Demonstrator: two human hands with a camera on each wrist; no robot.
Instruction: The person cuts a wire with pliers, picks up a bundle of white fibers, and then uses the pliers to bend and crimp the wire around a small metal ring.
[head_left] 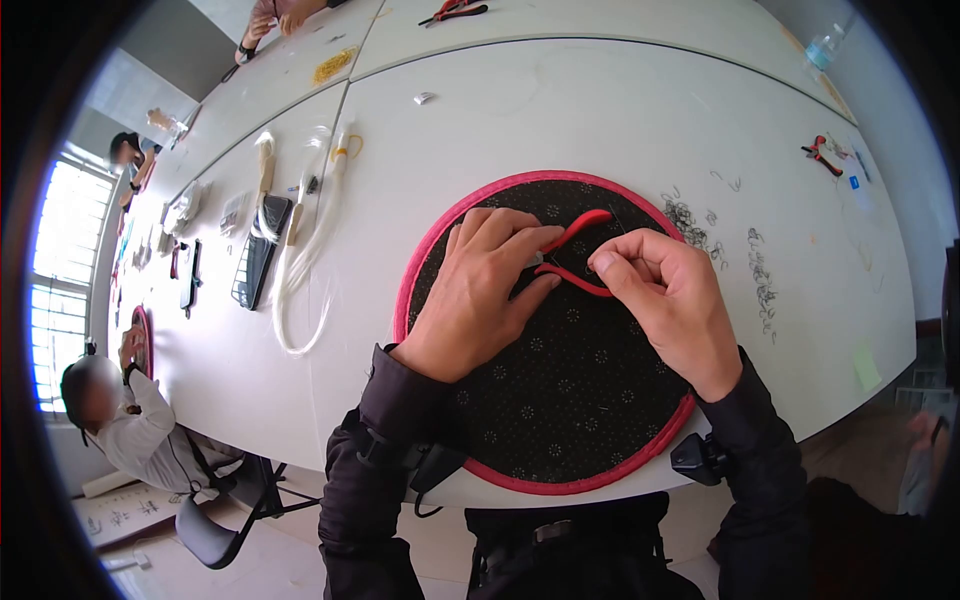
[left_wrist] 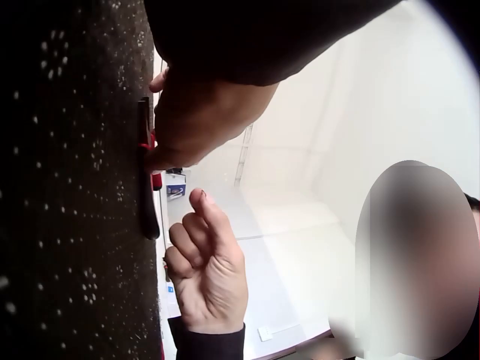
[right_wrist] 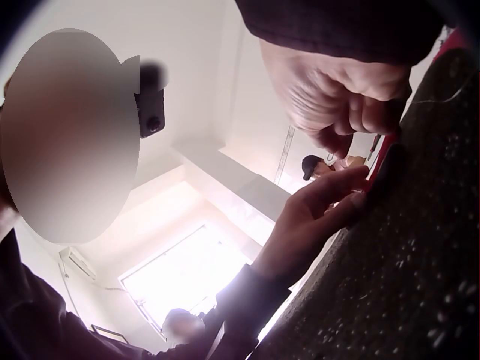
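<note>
Red-handled pliers (head_left: 588,287) lie on the round dark mat (head_left: 560,400), their handles spread toward the right. My left hand (head_left: 480,280) rests over the pliers' head, index finger on one handle and thumb by the other, holding them; the jaws are hidden beneath it. Just right of the handles, my right hand (head_left: 675,300) pinches a tiny curved piece of wire (right_wrist: 330,157) between thumb and index finger. In the left wrist view the right hand's other fingers are curled in.
Small curved dark wire pieces (head_left: 760,280) lie scattered right of the mat. Another pair of pliers (head_left: 822,156) is farther right. Bundles of clear line (head_left: 325,230) and a phone (head_left: 262,255) lie to the left. A person (head_left: 135,430) sits at the table's left.
</note>
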